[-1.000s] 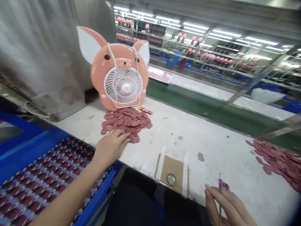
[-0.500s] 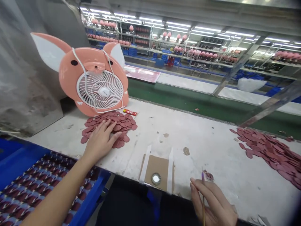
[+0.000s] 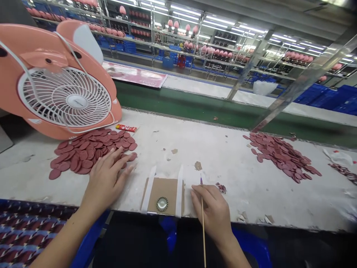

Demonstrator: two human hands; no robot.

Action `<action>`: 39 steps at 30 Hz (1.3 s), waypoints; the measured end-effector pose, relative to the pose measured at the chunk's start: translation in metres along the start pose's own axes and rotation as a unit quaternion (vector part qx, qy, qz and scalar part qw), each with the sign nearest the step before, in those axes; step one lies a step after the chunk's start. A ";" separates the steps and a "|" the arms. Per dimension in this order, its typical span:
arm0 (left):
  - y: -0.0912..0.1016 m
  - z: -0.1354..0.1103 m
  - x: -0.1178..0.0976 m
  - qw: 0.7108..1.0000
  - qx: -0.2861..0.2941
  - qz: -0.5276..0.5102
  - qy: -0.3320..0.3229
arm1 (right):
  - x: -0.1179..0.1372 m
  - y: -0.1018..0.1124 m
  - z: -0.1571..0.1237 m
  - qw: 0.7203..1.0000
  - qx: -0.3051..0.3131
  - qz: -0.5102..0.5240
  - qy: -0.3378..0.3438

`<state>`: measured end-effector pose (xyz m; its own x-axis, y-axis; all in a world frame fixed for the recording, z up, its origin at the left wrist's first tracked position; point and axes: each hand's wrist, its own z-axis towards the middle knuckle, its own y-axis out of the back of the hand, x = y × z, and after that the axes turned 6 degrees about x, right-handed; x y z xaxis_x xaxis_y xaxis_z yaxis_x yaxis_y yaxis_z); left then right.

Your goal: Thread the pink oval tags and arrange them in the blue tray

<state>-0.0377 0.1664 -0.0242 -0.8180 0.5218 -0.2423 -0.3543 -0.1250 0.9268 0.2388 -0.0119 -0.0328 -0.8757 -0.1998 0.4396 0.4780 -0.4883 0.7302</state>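
Observation:
My left hand [image 3: 107, 176] lies with fingers stretched and apart at the right front edge of a pile of dull red oval discs [image 3: 86, 152]; whether a disc is under the fingertips is hidden. In my right hand [image 3: 214, 208] is a thin paintbrush [image 3: 203, 232], its handle pointing down toward me and its fine purplish tip up. Between the hands, at the table's front edge, is a brown cardboard piece [image 3: 167, 187] held by white strips along both sides. A bottle cap [image 3: 162, 204] sits on it with its crimped rim up.
A pink animal-shaped fan [image 3: 67, 95] stands behind the left pile, beside a small red-yellow packet [image 3: 126, 128]. Another disc pile [image 3: 281, 156] lies at the right. Dark scraps [image 3: 221, 187] are near my right hand. A green belt [image 3: 178, 105] runs behind the table.
The view has swung right. My left hand has slid from over the disc pile to its right front edge. My right hand, with the paintbrush, is closer to the cardboard.

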 end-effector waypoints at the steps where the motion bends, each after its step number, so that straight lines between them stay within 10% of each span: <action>1: 0.002 -0.003 -0.001 1.000 -0.014 -0.004 0.009 | -0.001 0.000 -0.001 1.000 0.001 0.002 -0.001; 11: 0.015 0.000 0.006 0.994 -0.005 0.075 0.077 | -0.007 0.000 -0.004 0.999 -0.002 0.030 0.018; 20: 0.006 0.044 -0.016 0.997 0.001 0.068 0.023 | -0.007 -0.001 -0.005 0.999 -0.004 0.044 0.005; 27: 0.018 0.015 -0.044 0.996 -0.003 -0.038 -0.082 | 0.014 0.008 0.004 0.991 -0.029 0.129 -0.007; 34: 0.011 -0.054 -0.106 0.902 -0.040 -0.398 -0.162 | 0.055 0.011 0.026 0.959 0.021 0.279 0.044; 37: 0.007 -0.066 -0.114 0.854 -0.031 -0.519 -0.018 | 0.059 0.006 0.023 0.950 0.006 0.308 0.058; 39: 0.006 -0.071 -0.119 0.766 0.032 -0.631 0.121 | 0.059 0.001 0.018 0.958 -0.031 0.269 0.096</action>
<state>0.0248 0.0437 -0.0102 0.0942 0.0216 -0.9953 -0.9154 0.3950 -0.0781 0.1890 -0.0091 0.0032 -0.5029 -0.5858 0.6355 0.8639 -0.3186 0.3900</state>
